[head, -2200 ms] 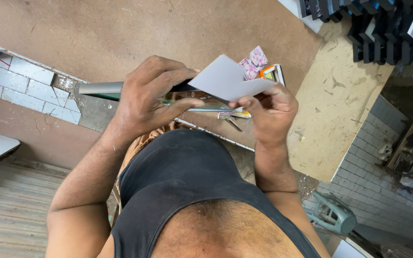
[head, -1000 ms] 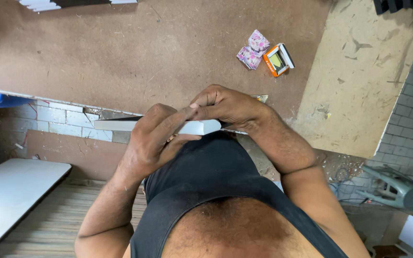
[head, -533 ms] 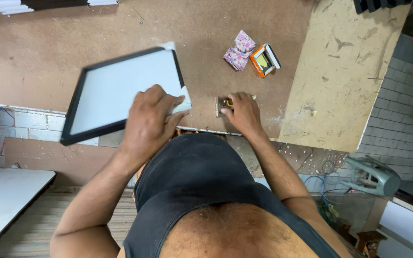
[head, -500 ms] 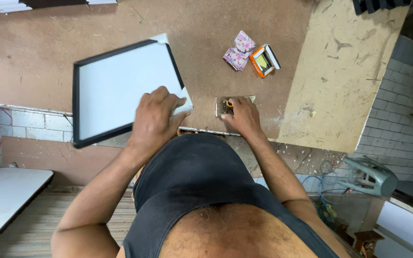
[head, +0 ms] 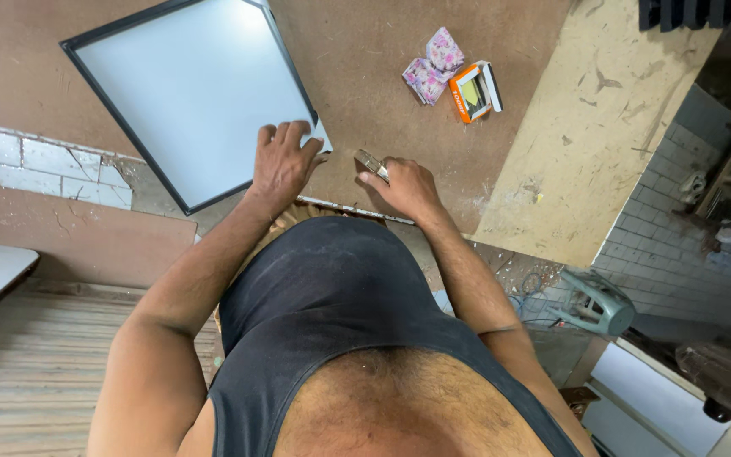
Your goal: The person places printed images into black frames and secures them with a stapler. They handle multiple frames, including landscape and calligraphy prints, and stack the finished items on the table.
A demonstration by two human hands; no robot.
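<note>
Pressing flat with fingers spread, the left hand [head: 281, 161] rests on the black-framed white panel [head: 196, 93], which overhangs the desk's [head: 365, 93] near edge at its left. The right hand [head: 408, 186] curls around a small metal tool [head: 372, 162] at that edge. 2 small boxes, one floral [head: 433, 66], one orange [head: 474, 91], lie farther back on rough brown board.

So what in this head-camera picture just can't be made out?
- Small metal tool: the right hand covers most of it, so its kind is unclear.
- Black-framed white panel: its top corner is cut off by the picture's edge, and the left hand covers its near corner.
- Orange box and pink floral packet: too small to identify.
</note>
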